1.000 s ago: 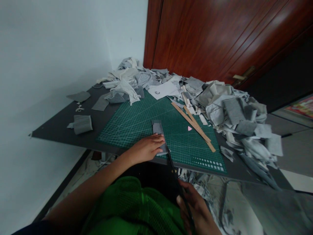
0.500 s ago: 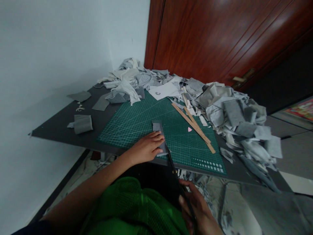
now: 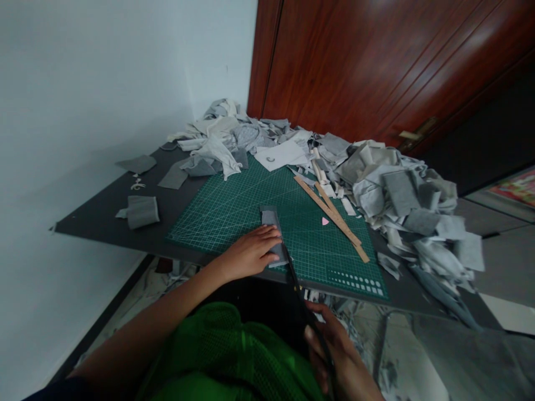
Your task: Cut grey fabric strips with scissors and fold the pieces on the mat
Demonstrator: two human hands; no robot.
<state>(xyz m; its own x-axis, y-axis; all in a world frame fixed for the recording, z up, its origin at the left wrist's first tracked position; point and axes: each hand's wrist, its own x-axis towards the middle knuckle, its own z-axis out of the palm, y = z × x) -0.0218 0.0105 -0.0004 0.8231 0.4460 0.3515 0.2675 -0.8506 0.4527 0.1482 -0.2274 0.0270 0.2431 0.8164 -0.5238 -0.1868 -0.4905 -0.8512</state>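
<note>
A narrow strip of grey fabric (image 3: 270, 216) lies on the green cutting mat (image 3: 221, 213) near its front edge. My left hand (image 3: 256, 249) rests flat on the strip with the fingers stretched out, covering its middle. My right hand (image 3: 334, 351), below the table edge, is closed around the handles of long dark scissors (image 3: 295, 281). Their blades point up and away, along the right side of the strip beside my left fingertips. Whether the blades are parted is hard to tell.
Two wooden rulers (image 3: 328, 210) lie crossed on the mat, near a pink piece of chalk (image 3: 325, 221). Heaped grey and white fabric scraps (image 3: 401, 195) fill the table's back and right. A folded grey piece (image 3: 142, 212) is on the left. Behind stands a brown door (image 3: 334, 67).
My right hand and the scissor handles have shifted very slightly upward. My left hand stays on the fabric strip.
</note>
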